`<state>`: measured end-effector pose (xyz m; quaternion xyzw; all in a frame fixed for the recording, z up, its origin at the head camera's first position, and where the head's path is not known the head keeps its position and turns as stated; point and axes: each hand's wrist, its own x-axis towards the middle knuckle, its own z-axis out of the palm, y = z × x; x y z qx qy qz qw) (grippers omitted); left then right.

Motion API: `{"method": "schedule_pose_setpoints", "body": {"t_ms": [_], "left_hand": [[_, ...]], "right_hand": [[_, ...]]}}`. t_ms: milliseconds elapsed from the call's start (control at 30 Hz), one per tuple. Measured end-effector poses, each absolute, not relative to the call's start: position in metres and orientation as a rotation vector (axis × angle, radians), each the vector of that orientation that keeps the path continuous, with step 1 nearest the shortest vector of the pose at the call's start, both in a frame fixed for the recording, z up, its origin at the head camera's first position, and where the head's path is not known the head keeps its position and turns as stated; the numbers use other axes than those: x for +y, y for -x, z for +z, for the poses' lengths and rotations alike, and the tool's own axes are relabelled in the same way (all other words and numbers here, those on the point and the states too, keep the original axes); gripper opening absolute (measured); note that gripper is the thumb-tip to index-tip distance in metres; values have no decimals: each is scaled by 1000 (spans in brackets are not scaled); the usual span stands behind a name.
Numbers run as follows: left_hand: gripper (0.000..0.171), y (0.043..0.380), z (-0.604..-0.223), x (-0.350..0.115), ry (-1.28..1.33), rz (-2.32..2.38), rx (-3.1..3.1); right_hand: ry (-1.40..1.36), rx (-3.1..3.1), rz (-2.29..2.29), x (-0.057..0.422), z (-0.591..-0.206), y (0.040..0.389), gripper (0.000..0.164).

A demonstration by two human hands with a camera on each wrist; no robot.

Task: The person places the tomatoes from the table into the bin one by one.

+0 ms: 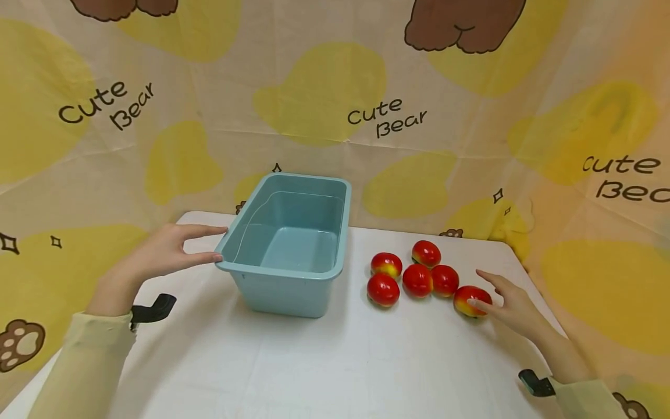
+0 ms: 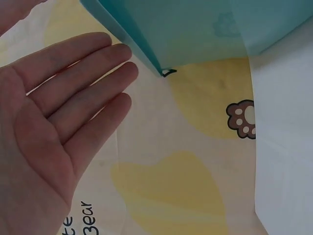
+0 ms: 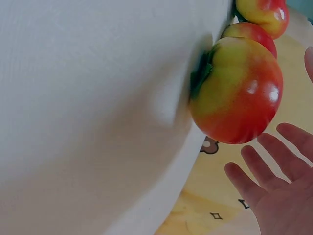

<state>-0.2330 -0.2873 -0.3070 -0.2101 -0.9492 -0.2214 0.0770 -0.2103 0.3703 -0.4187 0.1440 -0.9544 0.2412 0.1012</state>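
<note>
A light blue plastic bin (image 1: 285, 294) stands left of centre on the white table, with nothing inside it. My left hand (image 1: 159, 251) is at its left rim, fingers straight, with thumb and fingertips right at the edge. In the left wrist view the left palm (image 2: 36, 137) shows bare beside the bin wall (image 2: 205, 34). My right hand (image 1: 513, 305) is spread around the rightmost glossy red-and-yellow fruit (image 1: 466, 301), its thumb overlapping the fruit. The right wrist view shows this fruit (image 3: 239, 93), green calyx against the table, just beyond the extended fingers (image 3: 259, 166).
Several more red fruits (image 1: 417, 280) lie clustered between the bin and the right hand. The white table (image 1: 335, 366) ends at a fabric backdrop (image 1: 314, 99) printed with bears and yellow patches, which also hangs along both sides.
</note>
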Motion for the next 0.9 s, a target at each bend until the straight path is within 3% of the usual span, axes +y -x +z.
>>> {"method": "schedule_pose_setpoints", "body": {"t_ms": [900], "left_hand": [[62, 233, -306, -285, 704, -582, -2863]], "right_hand": [[-361, -2843, 886, 378, -444, 213, 71]]}}
